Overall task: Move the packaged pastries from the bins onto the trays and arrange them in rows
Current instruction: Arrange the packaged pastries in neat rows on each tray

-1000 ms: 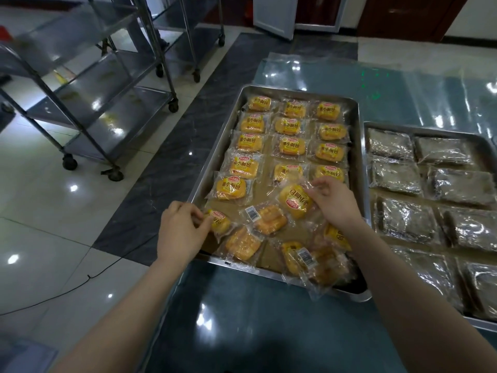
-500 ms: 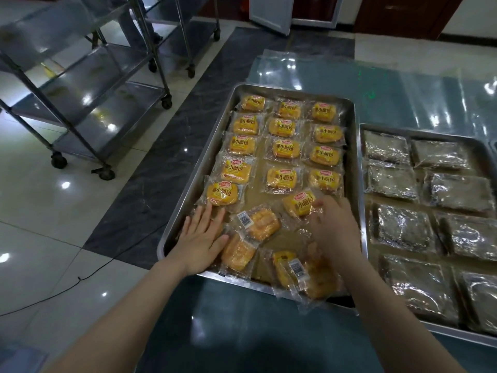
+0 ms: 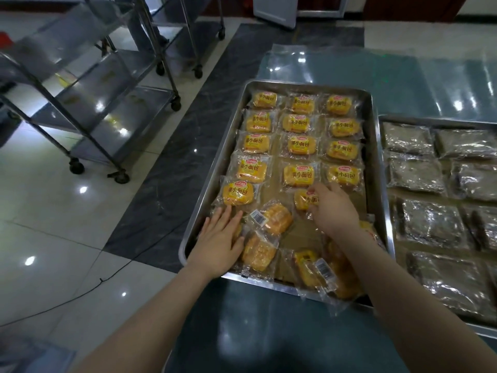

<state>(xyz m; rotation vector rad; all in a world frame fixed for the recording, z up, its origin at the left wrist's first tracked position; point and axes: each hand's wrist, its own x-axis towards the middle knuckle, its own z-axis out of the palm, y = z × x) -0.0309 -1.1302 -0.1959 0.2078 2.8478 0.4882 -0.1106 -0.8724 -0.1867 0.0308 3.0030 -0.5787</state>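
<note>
The glass-topped table (image 3: 309, 332) carries two steel trays side by side. The left tray (image 3: 215, 168) holds my yellow bread packets; the right tray (image 3: 387, 200) is already filled with dark foil-like packets (image 3: 414, 170), so nothing needs doing there.

On my tray, four full rows of three sit neatly from the far edge down. The fifth row has only one settled packet (image 3: 238, 193) against the left wall. Along the near edge lies a loose heap (image 3: 317, 267), several packets face down with barcodes showing, one hanging over the near rim.

My left hand (image 3: 219, 243) lies flat, fingers spread, pressing a packet near the near left corner; most of that packet is hidden under my palm. My right hand (image 3: 333, 208) pinches the middle packet of the fifth row (image 3: 305, 199) at its right edge, nudging it into line.

What worries me: the wrappers look slick, so a sideways push here could skate this packet into the fourth row and skew it. My right forearm crosses the heap, and dragging it back could sweep the overhanging packet onto the table.
</note>
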